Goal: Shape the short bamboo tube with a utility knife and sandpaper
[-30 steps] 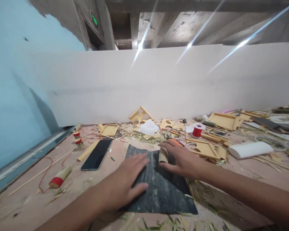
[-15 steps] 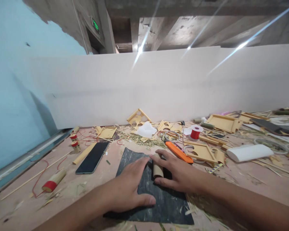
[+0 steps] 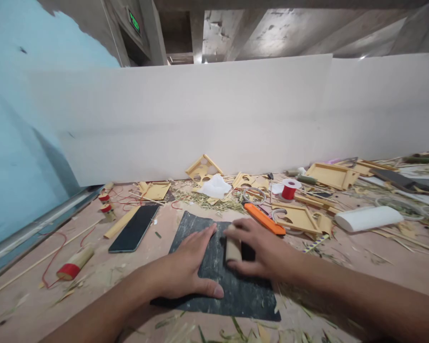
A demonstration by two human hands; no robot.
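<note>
A dark, scuffed sheet that looks like sandpaper [image 3: 221, 297] lies on the table in front of me. My left hand [image 3: 191, 264] rests flat on its left part, with thumb and fingers spread. On the sheet's right part, my right hand [image 3: 253, 247] grips a short bamboo tube [image 3: 233, 247] between thumb and fingers. The tube lies against the sheet, its length pointing away from me. The right fingers are slightly blurred and partly cover the tube's far end.
A phone [image 3: 134, 228] and a red-banded bamboo piece [image 3: 75, 263] lie on the left. Beyond the sheet are an orange utility knife [image 3: 264, 219], a red thread spool [image 3: 289, 189] and wooden frames [image 3: 296, 216]. A white oval block [image 3: 369, 219] lies right. Green shavings litter the table, backed by a white panel [image 3: 200, 119].
The camera view has shifted slightly, so the table sits higher in the picture. My right fingers are more curled round the bamboo tube, whose angle has changed a little. My left hand stays on the sheet.
</note>
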